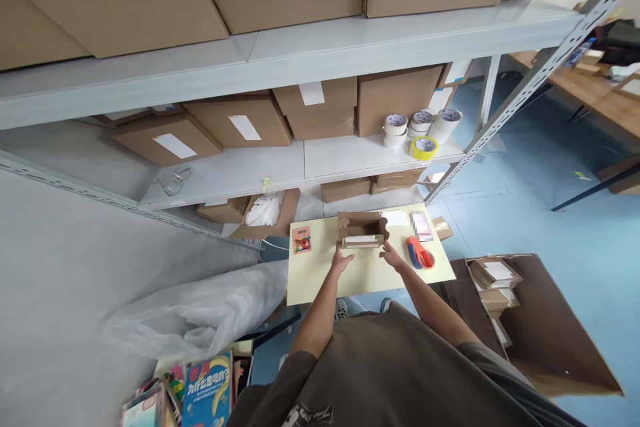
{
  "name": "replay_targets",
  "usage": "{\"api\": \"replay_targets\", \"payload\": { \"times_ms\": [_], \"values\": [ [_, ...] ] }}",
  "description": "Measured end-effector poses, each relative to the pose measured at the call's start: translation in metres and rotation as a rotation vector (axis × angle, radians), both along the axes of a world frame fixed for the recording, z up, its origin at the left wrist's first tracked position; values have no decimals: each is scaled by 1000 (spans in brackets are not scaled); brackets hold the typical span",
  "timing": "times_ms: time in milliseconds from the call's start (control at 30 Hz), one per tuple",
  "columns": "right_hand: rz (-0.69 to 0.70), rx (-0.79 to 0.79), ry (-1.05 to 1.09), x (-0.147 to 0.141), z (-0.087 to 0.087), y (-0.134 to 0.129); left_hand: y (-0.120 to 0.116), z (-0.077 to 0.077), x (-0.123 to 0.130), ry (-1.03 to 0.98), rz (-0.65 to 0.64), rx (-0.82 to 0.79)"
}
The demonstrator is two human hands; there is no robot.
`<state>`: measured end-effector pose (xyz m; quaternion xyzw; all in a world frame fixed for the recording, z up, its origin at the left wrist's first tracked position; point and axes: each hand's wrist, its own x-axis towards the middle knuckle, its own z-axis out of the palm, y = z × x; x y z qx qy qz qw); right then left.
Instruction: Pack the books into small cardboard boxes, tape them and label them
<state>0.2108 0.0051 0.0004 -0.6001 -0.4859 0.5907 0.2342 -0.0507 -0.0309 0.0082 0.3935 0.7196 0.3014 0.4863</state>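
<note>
On the pale yellow table (315, 279) stands a small open cardboard box (362, 221) with its front flap folded. My left hand (341, 258) is at the box's front left corner, its thumb spread away from the other fingers. At the front right corner is my right hand (391, 255), with fingers apart near the cardboard. A small pink booklet (301, 240) lies left of the box. Right of it are a red and blue tape dispenser (419, 253), white papers (395, 217) and a printed sheet (421, 225).
A metal shelf (270, 165) behind the table holds cardboard boxes and tape rolls (423, 147). A large open carton (555, 320) with small boxes stands on the floor at right. Wrapped plastic (200, 310) and books (207, 390) are at left.
</note>
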Motion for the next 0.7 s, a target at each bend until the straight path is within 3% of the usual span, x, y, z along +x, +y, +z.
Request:
{"api": "replay_targets", "payload": {
  "times_ms": [100,200,267,367,467,567,700],
  "values": [
    [-91,179,-69,6,11,5,8,14,-5,162,39,105],
    [-118,442,-102,4,35,19,30,37,-6,328,32,320],
    [-44,511,-111,-3,51,31,47,51,0,363,-114,393],
    [109,438,-172,-11,65,46,65,63,9,385,-329,304],
    [230,357,-258,-8,62,49,64,63,8,378,-377,211],
    [279,393,-340,1,46,39,47,55,-2,342,-382,226],
    [334,409,-454,5,25,24,24,48,-18,423,-498,260]
  ]
}}
